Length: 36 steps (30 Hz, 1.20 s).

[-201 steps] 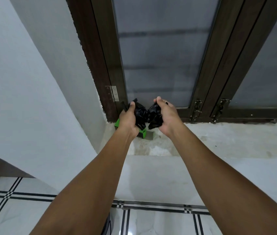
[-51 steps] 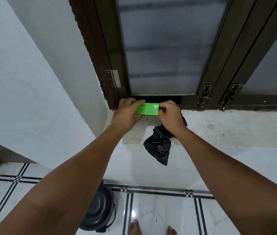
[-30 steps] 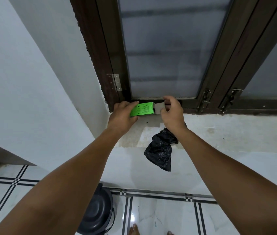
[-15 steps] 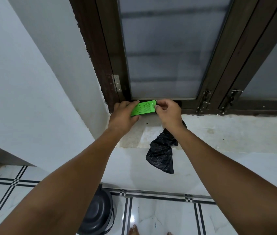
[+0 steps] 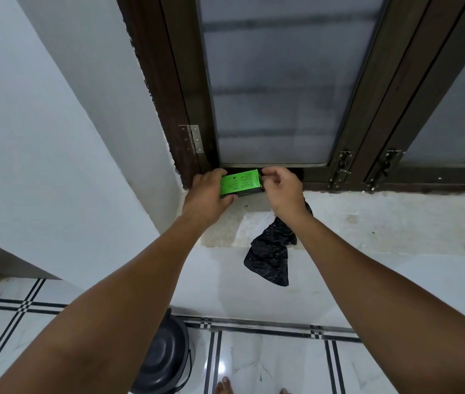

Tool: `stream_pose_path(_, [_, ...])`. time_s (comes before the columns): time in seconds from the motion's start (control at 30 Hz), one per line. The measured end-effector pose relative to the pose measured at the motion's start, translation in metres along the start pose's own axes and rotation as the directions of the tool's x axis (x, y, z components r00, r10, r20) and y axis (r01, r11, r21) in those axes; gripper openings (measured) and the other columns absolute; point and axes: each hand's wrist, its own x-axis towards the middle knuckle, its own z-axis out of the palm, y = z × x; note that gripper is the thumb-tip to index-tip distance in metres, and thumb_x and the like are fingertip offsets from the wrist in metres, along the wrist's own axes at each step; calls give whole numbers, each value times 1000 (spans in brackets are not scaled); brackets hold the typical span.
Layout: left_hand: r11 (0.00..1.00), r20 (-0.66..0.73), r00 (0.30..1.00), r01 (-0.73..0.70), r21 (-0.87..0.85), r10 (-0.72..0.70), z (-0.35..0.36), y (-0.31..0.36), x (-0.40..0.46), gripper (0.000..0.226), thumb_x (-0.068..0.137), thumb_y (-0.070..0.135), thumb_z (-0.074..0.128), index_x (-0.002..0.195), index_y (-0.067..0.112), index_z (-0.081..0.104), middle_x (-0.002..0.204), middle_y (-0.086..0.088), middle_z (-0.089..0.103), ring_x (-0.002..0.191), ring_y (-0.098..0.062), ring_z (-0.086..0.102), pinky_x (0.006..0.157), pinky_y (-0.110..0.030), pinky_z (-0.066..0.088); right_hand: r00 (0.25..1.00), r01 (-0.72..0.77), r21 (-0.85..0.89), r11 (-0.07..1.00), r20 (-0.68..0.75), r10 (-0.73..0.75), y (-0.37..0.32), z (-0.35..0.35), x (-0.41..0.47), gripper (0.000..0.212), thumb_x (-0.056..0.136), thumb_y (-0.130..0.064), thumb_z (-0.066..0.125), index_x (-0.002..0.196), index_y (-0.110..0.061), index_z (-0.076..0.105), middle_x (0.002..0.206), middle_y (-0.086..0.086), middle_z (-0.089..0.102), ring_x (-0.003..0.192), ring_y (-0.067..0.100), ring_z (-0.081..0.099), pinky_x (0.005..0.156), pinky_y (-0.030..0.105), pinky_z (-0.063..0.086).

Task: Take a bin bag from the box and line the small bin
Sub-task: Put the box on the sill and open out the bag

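Note:
A bright green bin-bag box [image 5: 241, 182] is held just above the window sill, close to the window frame. My left hand [image 5: 207, 196] grips its left end. My right hand [image 5: 283, 191] has its curled fingertips at the box's right end. A crumpled black bin bag [image 5: 269, 257] hangs from under my right palm, held by the lower fingers, and drapes down over the sill's front edge. The small dark bin [image 5: 164, 362] stands on the floor below, partly hidden behind my left forearm.
The pale stone sill [image 5: 382, 220] runs to the right under a dark wooden window frame [image 5: 367, 109] with frosted glass. A white wall [image 5: 40, 137] closes in on the left. The tiled floor [image 5: 268, 365] shows bare toes [image 5: 224, 388] near the bin.
The right hand's fingers went from the opened flap to pressing against the box's right end, and the flap now lies closed. The box has sunk slightly toward the sill; the bag still hangs.

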Motion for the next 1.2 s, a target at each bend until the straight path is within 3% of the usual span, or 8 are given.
stream_pose_path(0.1, [1000, 12, 1000, 14, -22, -14, -1, -2, -1, 56, 83, 43, 71, 131, 24, 49, 128, 0, 55, 118, -23, 43, 87, -38, 47, 1000, 4, -6, 1000, 1, -4, 3, -2, -2, 26, 95, 0, 53, 112, -9, 70, 100, 0, 68, 97, 13, 66, 82, 14, 49])
stream_pose_path(0.37, [998, 149, 987, -56, -32, 60, 2, -17, -2, 59, 86, 40, 70, 141, 24, 52, 141, 0, 47, 130, -22, 36, 103, -33, 35, 1000, 2, -22, 1000, 24, -1, 18, -6, -5, 28, 98, 3, 46, 111, -7, 68, 105, 2, 68, 103, 17, 67, 98, 39, 55])
stream_pose_path(0.63, [999, 84, 996, -36, 2, 36, 23, -20, -4, 58, 85, 36, 71, 139, 24, 53, 141, -3, 48, 132, -24, 36, 103, -39, 43, 995, 94, -100, 991, 25, -92, 30, -3, -11, 24, 96, 3, 52, 110, -3, 70, 106, 7, 72, 96, 10, 63, 83, 3, 44])
stream_pose_path(0.77, [995, 80, 996, -42, 93, 35, 31, -18, -4, 61, 85, 43, 69, 141, 24, 51, 144, -5, 47, 133, -28, 36, 102, -42, 44, 993, 120, -127, 985, 37, -116, 35, -2, -12, 25, 93, 5, 52, 108, -4, 71, 103, 6, 71, 94, 10, 63, 80, 0, 42])
stream_pose_path(0.9, [964, 7, 997, -78, 253, 78, 32, -11, -12, 65, 83, 61, 58, 138, 26, 54, 147, -8, 45, 134, -32, 36, 106, -46, 34, 992, 127, -131, 983, 31, -124, 38, -1, -14, 26, 92, 6, 52, 106, -5, 71, 103, 7, 72, 95, 12, 64, 81, 1, 43])
stream_pose_path(1.0, [937, -78, 954, -267, 224, 291, 31, 1, -26, 58, 85, 69, 49, 116, 25, 69, 123, -5, 58, 114, -27, 47, 96, -43, 39, 992, 124, -118, 985, 28, -121, 40, -2, -14, 26, 93, 6, 52, 106, -6, 71, 103, 6, 73, 95, 13, 66, 82, 3, 44])
stream_pose_path(1.1, [887, 25, 899, -437, 150, 438, 31, 20, -38, 65, 81, 80, 42, 95, 26, 75, 93, 3, 59, 90, -20, 49, 82, -39, 42, 995, 101, -109, 989, 18, -99, 38, -4, -15, 25, 94, 4, 53, 106, -9, 72, 101, 1, 73, 95, 10, 66, 81, 3, 44])
stream_pose_path(1.2, [833, 134, 866, -500, 238, 482, 37, 34, -41, 57, 80, 75, 48, 93, 27, 77, 86, 2, 59, 85, -21, 50, 76, -37, 43, 996, 83, -84, 993, 35, -81, 36, -6, -16, 26, 95, 3, 53, 107, -10, 72, 101, -3, 72, 95, 8, 65, 82, 3, 44])
